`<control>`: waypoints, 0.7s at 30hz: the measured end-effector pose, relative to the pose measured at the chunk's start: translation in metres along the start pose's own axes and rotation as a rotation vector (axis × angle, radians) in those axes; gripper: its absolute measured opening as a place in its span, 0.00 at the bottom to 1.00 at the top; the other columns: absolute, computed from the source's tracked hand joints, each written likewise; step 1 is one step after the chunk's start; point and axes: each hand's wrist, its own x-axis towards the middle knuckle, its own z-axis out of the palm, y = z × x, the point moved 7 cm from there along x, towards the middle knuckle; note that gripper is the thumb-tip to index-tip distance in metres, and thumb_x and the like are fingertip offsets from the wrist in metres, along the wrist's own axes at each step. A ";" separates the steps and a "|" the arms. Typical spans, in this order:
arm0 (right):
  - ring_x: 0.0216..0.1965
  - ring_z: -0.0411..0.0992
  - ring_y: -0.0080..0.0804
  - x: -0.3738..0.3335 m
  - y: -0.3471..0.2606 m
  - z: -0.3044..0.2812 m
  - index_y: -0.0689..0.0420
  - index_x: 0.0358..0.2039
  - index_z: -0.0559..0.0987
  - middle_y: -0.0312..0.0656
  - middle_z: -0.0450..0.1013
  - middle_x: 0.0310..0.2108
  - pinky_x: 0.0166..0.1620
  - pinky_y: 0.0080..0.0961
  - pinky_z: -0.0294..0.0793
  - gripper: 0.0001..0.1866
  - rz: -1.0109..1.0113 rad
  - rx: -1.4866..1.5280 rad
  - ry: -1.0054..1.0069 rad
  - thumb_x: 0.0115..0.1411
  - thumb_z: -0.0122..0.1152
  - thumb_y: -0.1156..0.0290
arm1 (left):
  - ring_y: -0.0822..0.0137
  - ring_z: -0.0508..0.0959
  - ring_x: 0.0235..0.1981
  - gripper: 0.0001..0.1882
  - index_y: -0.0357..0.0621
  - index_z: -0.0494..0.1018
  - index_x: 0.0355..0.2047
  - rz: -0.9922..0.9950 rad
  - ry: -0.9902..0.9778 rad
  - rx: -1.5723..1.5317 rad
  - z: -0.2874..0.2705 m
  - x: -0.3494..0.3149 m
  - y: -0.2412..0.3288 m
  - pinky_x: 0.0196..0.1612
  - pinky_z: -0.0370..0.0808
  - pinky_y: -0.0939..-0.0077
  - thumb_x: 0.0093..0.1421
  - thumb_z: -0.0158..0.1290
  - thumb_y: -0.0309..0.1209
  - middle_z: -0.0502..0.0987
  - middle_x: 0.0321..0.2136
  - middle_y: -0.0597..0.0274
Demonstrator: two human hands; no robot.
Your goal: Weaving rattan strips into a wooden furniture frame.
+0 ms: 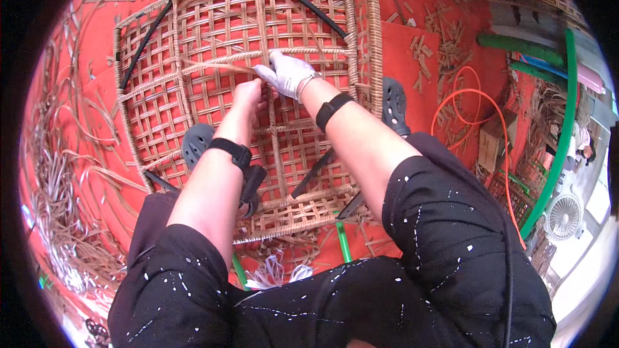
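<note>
A large woven rattan panel [350, 9], with wrapped rims and open latticework, lies across the red floor in front of me. My left hand [247, 98] is bare and low over the panel's middle rib, its fingers drawn together; what they grip is hidden. Just right of it, my right hand [288, 76] wears a pale glove. Its thumb and fingers close at the crossing of the wrapped ribs, on the end of a loose brown rattan strip [213, 66] that trails left over the weave. The two hands almost touch.
Black bars [308, 6] brace the panel's corners. Dark clogs [394, 104] are on my feet at its sides. Loose rattan strands [55, 212] heap at left; cut scraps [422, 58] litter the right. An orange hose [480, 92], green pole [567, 122] and fan [564, 216] are farther right.
</note>
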 end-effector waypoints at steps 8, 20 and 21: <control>0.17 0.68 0.23 -0.055 -0.095 -0.151 0.60 0.23 0.77 0.36 0.72 0.17 0.22 0.24 0.67 0.17 -0.202 0.050 0.586 0.47 0.65 0.57 | 0.79 0.75 0.26 0.16 0.39 0.74 0.41 0.543 0.096 0.224 0.016 -0.013 0.014 0.29 0.71 0.84 0.55 0.57 0.35 0.76 0.26 0.69; 0.34 0.74 0.45 -0.048 -0.106 -0.123 0.54 0.28 0.79 0.47 0.76 0.30 0.40 0.34 0.72 0.21 -0.227 0.024 0.422 0.47 0.55 0.48 | 0.71 0.77 0.19 0.14 0.35 0.75 0.27 0.262 0.129 -0.153 0.001 -0.002 0.015 0.23 0.74 0.79 0.60 0.49 0.35 0.77 0.22 0.59; 0.38 0.74 0.44 -0.032 -0.071 -0.094 0.54 0.30 0.80 0.48 0.75 0.33 0.43 0.33 0.71 0.22 -0.115 -0.092 0.300 0.48 0.53 0.47 | 0.70 0.77 0.19 0.13 0.36 0.75 0.27 0.173 0.112 -0.166 0.001 0.000 0.013 0.23 0.74 0.79 0.60 0.48 0.35 0.77 0.22 0.58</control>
